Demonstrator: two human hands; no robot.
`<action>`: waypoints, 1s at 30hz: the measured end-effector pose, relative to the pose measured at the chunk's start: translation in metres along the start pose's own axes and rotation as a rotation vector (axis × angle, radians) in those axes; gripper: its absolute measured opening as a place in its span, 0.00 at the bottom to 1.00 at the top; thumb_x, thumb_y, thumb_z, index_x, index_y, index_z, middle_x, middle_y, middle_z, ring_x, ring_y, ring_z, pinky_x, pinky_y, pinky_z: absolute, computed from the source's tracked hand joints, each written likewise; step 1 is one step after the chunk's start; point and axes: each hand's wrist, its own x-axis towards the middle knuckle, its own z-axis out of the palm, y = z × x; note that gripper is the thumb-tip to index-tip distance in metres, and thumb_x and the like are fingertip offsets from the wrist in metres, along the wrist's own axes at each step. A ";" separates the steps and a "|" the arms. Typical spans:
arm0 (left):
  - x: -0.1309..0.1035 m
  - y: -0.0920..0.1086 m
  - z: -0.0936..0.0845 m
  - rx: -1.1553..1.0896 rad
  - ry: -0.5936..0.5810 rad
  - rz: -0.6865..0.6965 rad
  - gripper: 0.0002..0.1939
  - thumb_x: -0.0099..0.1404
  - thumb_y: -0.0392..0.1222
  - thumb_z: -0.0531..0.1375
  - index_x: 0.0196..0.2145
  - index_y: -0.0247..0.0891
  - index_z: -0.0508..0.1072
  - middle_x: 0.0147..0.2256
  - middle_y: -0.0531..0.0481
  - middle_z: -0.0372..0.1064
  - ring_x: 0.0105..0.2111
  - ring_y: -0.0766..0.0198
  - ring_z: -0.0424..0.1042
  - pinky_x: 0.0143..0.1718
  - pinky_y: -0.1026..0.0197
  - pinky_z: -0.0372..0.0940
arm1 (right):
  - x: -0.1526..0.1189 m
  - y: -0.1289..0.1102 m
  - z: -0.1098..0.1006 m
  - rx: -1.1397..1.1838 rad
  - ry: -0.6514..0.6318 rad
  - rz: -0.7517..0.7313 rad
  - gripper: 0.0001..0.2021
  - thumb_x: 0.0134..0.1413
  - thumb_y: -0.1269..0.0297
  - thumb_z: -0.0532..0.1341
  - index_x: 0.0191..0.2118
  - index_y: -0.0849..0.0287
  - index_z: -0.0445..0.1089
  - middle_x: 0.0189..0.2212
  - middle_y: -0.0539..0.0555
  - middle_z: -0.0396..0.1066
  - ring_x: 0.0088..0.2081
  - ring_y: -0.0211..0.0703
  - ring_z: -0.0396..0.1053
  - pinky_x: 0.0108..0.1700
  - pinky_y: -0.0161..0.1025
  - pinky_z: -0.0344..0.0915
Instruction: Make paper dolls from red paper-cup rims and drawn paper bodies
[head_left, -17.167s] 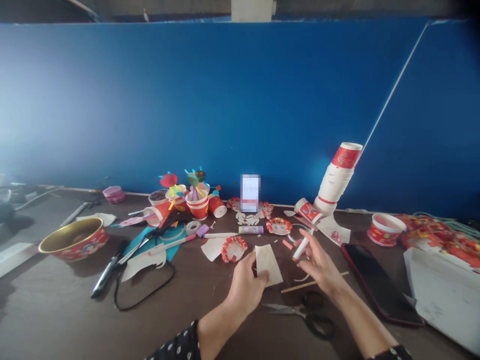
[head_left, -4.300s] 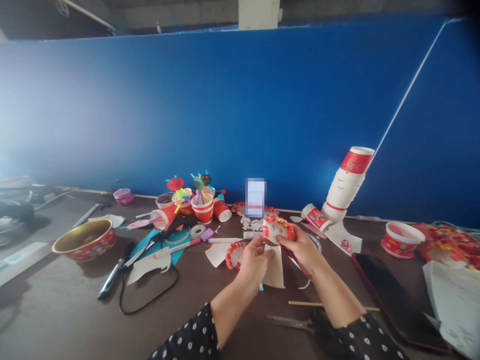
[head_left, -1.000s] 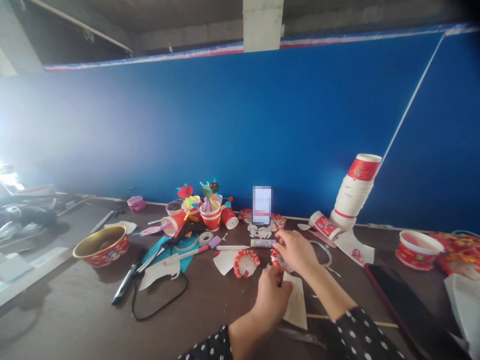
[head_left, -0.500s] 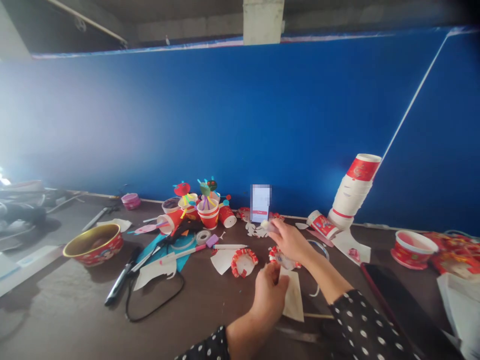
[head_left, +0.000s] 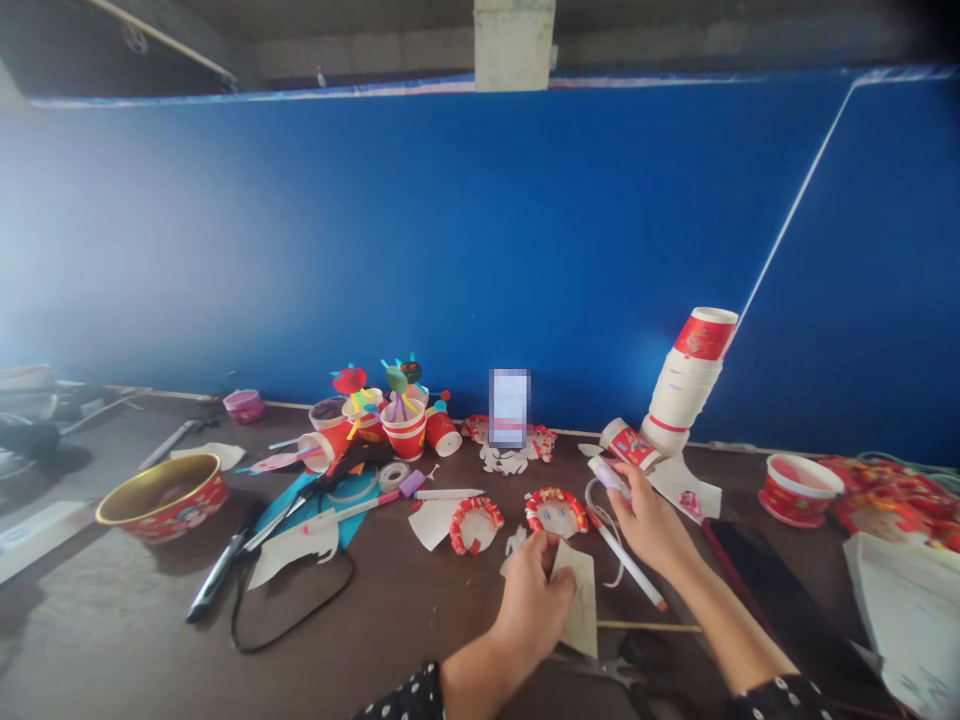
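A blue wall backs the brown desk. Forearms angle inward: the left hand curls against cream paper (grip unclear), while the right hand, loosely curled, holds a pale tube above the desk.

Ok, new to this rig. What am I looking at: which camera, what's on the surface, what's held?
No robot here: these are a person's bare hands, and every picture comes from one camera worn on the head, looking forward and down. The left hand holds a cream paper card; the right hand holds a pale purple tube. On the dark table lie a red-edged disc with eyes, a gold-lined bowl, a dark phone and, at the back, a leaning cup stack.
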 end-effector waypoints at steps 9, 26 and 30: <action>0.000 0.000 -0.001 0.071 0.002 0.023 0.11 0.48 0.27 0.52 0.31 0.34 0.67 0.24 0.53 0.65 0.26 0.66 0.63 0.30 0.67 0.57 | 0.006 0.007 0.004 -0.221 -0.005 0.031 0.14 0.53 0.69 0.48 0.46 0.60 0.56 0.39 0.59 0.68 0.40 0.49 0.66 0.36 0.39 0.58; -0.018 0.008 0.002 0.260 -0.130 0.133 0.09 0.47 0.28 0.50 0.27 0.37 0.64 0.22 0.56 0.58 0.24 0.69 0.56 0.26 0.68 0.52 | 0.009 0.026 0.014 -0.228 -0.005 -0.086 0.14 0.50 0.75 0.47 0.42 0.58 0.63 0.43 0.55 0.65 0.43 0.44 0.62 0.44 0.40 0.56; -0.018 0.008 0.002 0.295 -0.150 0.096 0.11 0.45 0.27 0.50 0.28 0.37 0.64 0.21 0.56 0.56 0.23 0.69 0.54 0.25 0.67 0.50 | 0.007 0.029 0.013 -0.251 0.004 -0.080 0.16 0.49 0.74 0.50 0.43 0.56 0.66 0.43 0.55 0.64 0.43 0.45 0.61 0.45 0.43 0.57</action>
